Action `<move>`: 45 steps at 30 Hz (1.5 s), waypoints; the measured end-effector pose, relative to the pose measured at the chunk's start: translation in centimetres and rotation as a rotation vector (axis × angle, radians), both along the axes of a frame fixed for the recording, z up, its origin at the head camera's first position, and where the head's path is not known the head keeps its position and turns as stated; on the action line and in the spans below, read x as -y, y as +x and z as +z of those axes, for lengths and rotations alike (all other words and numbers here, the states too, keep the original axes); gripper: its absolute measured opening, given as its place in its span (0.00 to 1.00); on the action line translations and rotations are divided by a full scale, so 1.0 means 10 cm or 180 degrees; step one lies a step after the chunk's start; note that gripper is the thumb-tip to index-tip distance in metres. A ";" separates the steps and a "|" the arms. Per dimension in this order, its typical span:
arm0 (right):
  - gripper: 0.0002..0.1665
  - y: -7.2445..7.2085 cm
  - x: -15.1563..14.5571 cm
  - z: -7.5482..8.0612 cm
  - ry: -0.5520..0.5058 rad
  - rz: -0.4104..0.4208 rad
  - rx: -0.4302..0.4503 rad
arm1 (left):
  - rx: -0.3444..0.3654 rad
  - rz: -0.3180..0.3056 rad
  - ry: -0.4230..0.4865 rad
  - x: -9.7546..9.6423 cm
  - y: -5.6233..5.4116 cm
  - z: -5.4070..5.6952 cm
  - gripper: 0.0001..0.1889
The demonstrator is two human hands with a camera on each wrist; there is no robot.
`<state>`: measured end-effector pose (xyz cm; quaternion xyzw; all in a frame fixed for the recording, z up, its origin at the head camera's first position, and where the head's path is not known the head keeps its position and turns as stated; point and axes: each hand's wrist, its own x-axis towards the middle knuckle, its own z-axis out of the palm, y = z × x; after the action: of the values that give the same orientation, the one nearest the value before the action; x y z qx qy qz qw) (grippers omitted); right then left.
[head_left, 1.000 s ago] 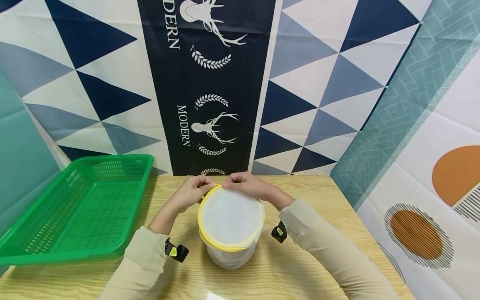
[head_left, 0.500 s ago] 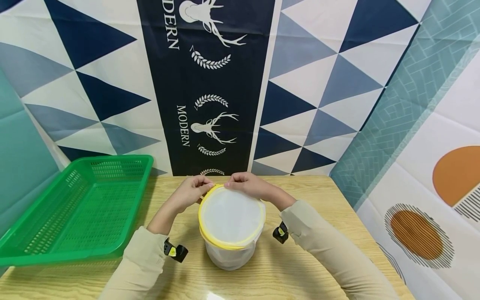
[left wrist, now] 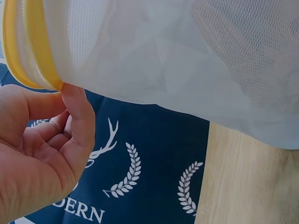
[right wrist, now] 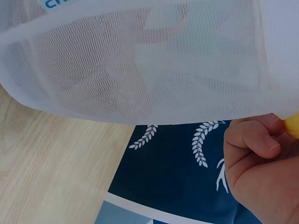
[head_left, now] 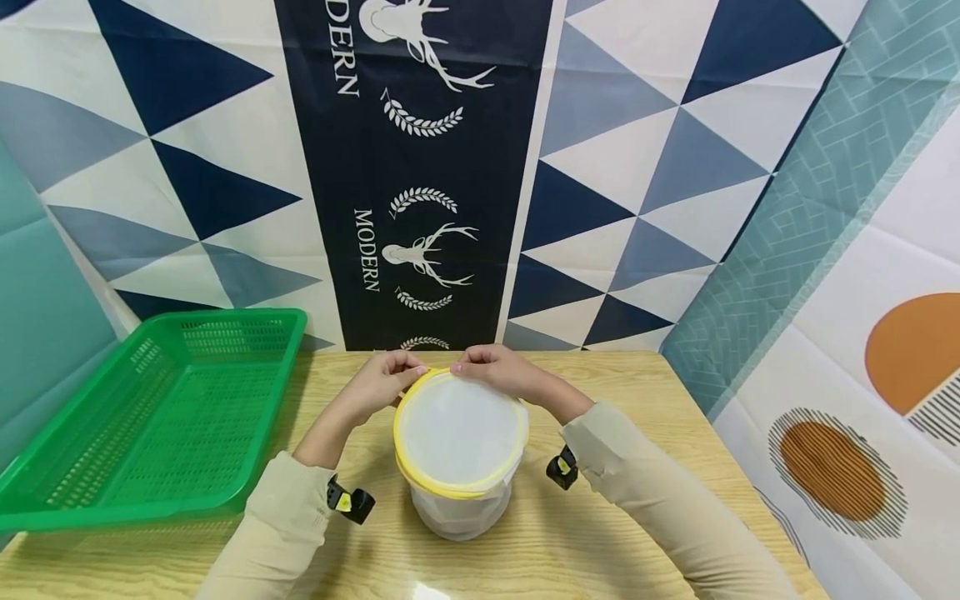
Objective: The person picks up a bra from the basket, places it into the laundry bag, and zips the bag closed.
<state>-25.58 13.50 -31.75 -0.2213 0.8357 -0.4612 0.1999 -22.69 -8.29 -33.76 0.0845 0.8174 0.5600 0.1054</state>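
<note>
both hands pinch the yellow trim [left wrist: 39, 37] of a white mesh laundry bag [head_left: 461, 433].
the bag stands on the wooden table [head_left: 592, 533], to the right of the green plastic basket [head_left: 187, 417]; the left hand [head_left: 381, 387] clamps thumb and fingers on the trim nearer the basket, the right hand [head_left: 498, 369] clamps it just farther from the basket. to work this edge well, the left pinch should probably anchor firmly while the right moves gently, keeping soft fabric from bunching.

Wears beige slvs [head_left: 667, 492], blk wrist cams [head_left: 362, 506] w/ prob. yellow stickers [head_left: 344, 502].
</note>
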 end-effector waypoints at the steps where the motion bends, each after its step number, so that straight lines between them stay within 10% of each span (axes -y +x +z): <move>1: 0.12 0.00 0.01 0.01 0.0006 -0.0003 -0.0027 | 0.0007 0.0000 0.0000 0.00 0.00 0.00 0.12; 10: 0.12 -0.02 0.09 0.03 0.0247 0.0200 -0.0361 | -0.0028 -0.0117 0.0046 -0.03 0.01 0.03 0.12; 45: 0.12 -0.01 0.06 0.00 0.0065 0.0232 -0.0236 | -0.0043 -0.0171 0.0072 0.01 0.03 0.01 0.12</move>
<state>-25.72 12.87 -31.73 -0.2664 0.8386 -0.4365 0.1877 -22.34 -8.41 -33.67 0.1114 0.8091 0.5656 0.1138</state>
